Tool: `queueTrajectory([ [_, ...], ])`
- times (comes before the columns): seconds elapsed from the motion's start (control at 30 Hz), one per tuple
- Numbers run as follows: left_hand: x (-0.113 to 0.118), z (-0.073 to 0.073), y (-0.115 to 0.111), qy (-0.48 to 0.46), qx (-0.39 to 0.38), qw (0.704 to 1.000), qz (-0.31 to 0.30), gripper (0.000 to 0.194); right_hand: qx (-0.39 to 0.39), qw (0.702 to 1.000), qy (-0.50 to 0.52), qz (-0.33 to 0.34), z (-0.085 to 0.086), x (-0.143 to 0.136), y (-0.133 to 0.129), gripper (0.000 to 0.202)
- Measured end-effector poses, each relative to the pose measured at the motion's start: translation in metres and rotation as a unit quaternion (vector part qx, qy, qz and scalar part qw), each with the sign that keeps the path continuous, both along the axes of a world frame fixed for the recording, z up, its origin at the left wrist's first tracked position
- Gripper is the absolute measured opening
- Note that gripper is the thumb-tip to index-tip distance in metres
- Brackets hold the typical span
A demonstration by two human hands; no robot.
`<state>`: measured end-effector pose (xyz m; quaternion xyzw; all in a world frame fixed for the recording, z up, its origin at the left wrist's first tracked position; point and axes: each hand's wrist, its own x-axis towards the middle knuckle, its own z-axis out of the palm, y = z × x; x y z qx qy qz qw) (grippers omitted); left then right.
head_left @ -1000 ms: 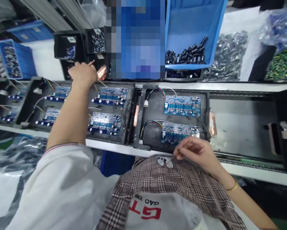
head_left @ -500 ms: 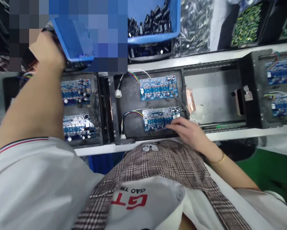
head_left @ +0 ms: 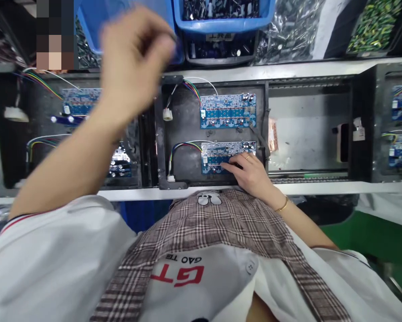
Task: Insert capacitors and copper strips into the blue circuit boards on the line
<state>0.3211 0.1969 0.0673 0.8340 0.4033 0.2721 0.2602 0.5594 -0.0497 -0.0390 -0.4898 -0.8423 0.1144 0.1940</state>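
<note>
My left hand (head_left: 137, 53) is raised in front of the blue bins, smeared by motion. Its thumb and forefinger are pinched around a small dark thing, too blurred to name. My right hand (head_left: 250, 172) rests over the right part of the lower blue circuit board (head_left: 209, 159), its fingers bent close together at the board's surface. Whatever lies between those fingertips is hidden. Just above sits the upper circuit board (head_left: 226, 112), in the same black tray (head_left: 184, 129). Coloured wires run from both boards to white connectors (head_left: 168, 115).
Another black tray (head_left: 6, 147) with boards stands left, partly behind my left forearm; a further one (head_left: 382, 120) is at right. A blue bin (head_left: 224, 24) of black cylindrical parts, bagged parts (head_left: 288, 36) and green-yellow components (head_left: 375, 27) line the back. A white rail (head_left: 147, 194) runs along the front.
My left hand has come away from the blue bin at the upper left and moved right. My right hand has shifted left, further over the lower board. The view has moved slightly.
</note>
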Motion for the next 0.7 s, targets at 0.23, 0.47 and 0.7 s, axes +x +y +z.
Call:
queueTrajectory([
  [0.23,0.049,-0.039,-0.081,0.073,-0.146,0.965,-0.203,0.024,-0.02,1.0,-0.015,0.004,0.013,0.001,0.005,0.035],
  [0.47,0.059,-0.034,-0.081,0.089,-0.213,0.945,-0.231,0.028,0.049,0.981,0.1,-0.159,0.056,0.003,0.042,0.033],
  [0.7,0.069,-0.036,-0.071,0.031,-0.253,0.953,-0.162,0.027,-0.01,0.979,0.105,-0.172,0.053,0.034,0.091,0.022],
])
